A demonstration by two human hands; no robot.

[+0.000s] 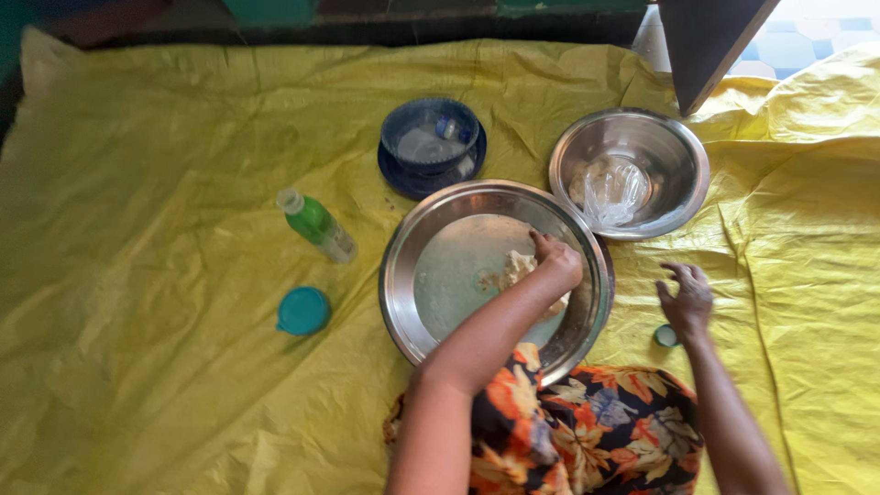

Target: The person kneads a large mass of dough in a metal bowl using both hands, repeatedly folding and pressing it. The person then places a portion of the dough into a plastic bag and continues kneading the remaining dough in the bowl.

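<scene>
Pale dough [519,269] in the wide round steel tray [403,275] sits under your left hand [557,261], fingers curled onto it. Your right hand [686,298] hovers spread and empty above the yellow plastic sheet [165,275].

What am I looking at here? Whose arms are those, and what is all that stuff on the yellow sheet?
There is no machine here. A person wears a camera on their head, so you look down on their own two arms, as if through their eyes.

The left hand presses a lump of pale dough inside a big steel tray. The right hand is open and rests on the yellow sheet, next to a small green cap.

Behind the tray stands a steel bowl with a clear plastic bag in it, and a blue bowl on a blue plate. To the left lie a green bottle and a round teal lid. The flowery cloth at the bottom is the person's clothing.
</scene>
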